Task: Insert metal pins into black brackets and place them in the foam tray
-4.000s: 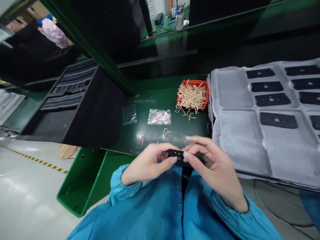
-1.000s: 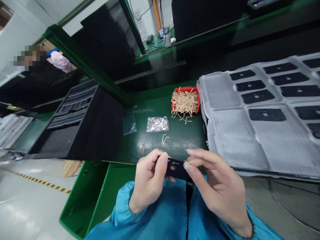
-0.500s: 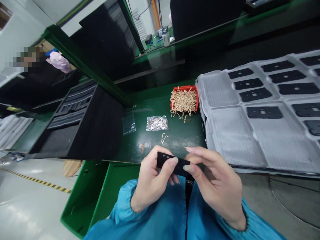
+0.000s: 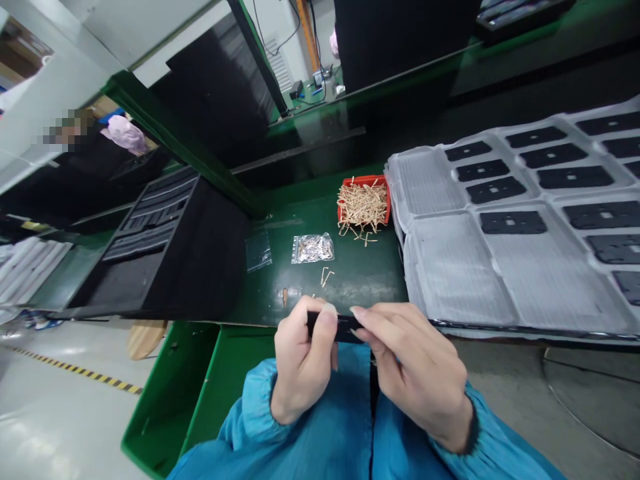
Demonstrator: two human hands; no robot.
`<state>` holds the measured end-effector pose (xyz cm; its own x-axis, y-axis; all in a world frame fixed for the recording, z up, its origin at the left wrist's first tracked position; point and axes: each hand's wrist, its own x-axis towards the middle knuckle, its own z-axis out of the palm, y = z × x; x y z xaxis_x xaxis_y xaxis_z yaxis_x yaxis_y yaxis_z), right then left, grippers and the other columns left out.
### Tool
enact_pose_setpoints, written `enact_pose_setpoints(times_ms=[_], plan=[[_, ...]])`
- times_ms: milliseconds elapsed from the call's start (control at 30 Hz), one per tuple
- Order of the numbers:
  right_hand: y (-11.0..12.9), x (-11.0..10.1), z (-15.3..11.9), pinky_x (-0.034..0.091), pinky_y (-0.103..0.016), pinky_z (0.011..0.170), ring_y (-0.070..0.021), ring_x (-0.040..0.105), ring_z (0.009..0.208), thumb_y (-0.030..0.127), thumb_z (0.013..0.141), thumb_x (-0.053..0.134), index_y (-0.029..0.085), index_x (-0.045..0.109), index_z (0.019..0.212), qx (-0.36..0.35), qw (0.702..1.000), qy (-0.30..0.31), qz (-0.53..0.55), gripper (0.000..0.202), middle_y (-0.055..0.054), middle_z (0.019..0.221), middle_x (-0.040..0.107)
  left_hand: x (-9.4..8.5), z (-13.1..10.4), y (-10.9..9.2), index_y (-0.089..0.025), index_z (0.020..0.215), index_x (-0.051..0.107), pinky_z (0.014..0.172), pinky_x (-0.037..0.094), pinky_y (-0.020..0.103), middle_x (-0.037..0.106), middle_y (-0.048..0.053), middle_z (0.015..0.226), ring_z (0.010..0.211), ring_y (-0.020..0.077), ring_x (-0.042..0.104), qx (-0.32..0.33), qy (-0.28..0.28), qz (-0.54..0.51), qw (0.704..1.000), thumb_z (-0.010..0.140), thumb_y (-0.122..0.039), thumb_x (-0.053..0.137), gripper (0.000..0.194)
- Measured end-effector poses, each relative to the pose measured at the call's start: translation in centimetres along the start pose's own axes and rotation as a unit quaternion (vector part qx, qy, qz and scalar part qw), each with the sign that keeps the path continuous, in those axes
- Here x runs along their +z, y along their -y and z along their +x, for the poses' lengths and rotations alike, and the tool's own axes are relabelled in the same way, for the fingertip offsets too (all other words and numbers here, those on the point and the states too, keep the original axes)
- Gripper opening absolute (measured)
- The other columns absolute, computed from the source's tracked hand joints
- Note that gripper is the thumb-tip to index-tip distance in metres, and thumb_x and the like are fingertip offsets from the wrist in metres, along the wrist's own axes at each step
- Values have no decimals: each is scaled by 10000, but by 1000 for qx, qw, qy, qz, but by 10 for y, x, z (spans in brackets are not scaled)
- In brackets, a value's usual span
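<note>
A small flat black plate (image 4: 346,329) is held level above the bench's front edge, seen nearly edge-on. My left hand (image 4: 303,363) grips its left end, thumb on top and fingers wrapped beneath. At the other end my right hand (image 4: 417,370) has thumb and index finger closed on the plate. Whether a small part sits between those fingertips is hidden. Just beyond the hands, two thin bent brass-coloured strips (image 4: 327,277) lie on the green bench (image 4: 260,293). Behind them is a clear bag of small metal parts (image 4: 313,248).
A red bin (image 4: 387,200) heaped with brass-coloured strips stands at the back, some spilled in front. White trays (image 4: 460,260) of black plates fill the right side. An empty-looking clear bag (image 4: 259,251) and a black box (image 4: 200,247) lie left. Below is a green crate (image 4: 170,393).
The plate has tilted from showing its face with small gold dots to nearly edge-on. My right hand has shifted left and its fingers have closed nearer to the plate's middle.
</note>
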<state>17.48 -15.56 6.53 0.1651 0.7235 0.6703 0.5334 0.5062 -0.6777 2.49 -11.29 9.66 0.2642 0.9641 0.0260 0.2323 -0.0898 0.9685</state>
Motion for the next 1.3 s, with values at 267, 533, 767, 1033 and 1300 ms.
enact_pose_setpoints(times_ms=[267,533,767,1033,1300], plan=[[4,1,-3,610,-383,824,-211,713,934,23,912,583,235,630,910,82,987,-82,114,217,-37,890,707,-8,2,6,-237,1014,768,629,626,299,805,45,794,702,218,778,317,53,129,938,974,-271,705,82],[8,5,-4,650,-357,682,-187,730,818,223,990,659,243,658,896,-37,974,-219,38,96,-9,832,711,-7,4,-41,-245,1067,771,627,656,285,720,-46,519,644,213,790,315,85,129,937,967,-151,692,159],[4,2,-6,660,-361,694,-194,741,906,192,979,689,179,658,819,-106,959,-259,-42,164,-32,915,717,-2,3,-39,-209,1095,743,671,652,228,703,-74,525,691,163,794,389,75,101,912,1015,-117,632,165],[1,-9,-17,660,-409,796,-233,722,1013,48,920,666,125,697,812,-159,969,-179,-57,136,-71,976,727,-6,3,-28,-173,1071,747,654,663,252,826,50,886,748,173,795,442,87,166,877,1007,-184,667,103],[3,-4,-18,637,-372,712,-208,717,893,44,900,666,177,704,790,-140,969,-192,-67,177,-43,860,735,-3,9,-13,-121,1015,730,611,640,248,802,96,931,746,173,780,441,101,113,885,978,-269,720,153]])
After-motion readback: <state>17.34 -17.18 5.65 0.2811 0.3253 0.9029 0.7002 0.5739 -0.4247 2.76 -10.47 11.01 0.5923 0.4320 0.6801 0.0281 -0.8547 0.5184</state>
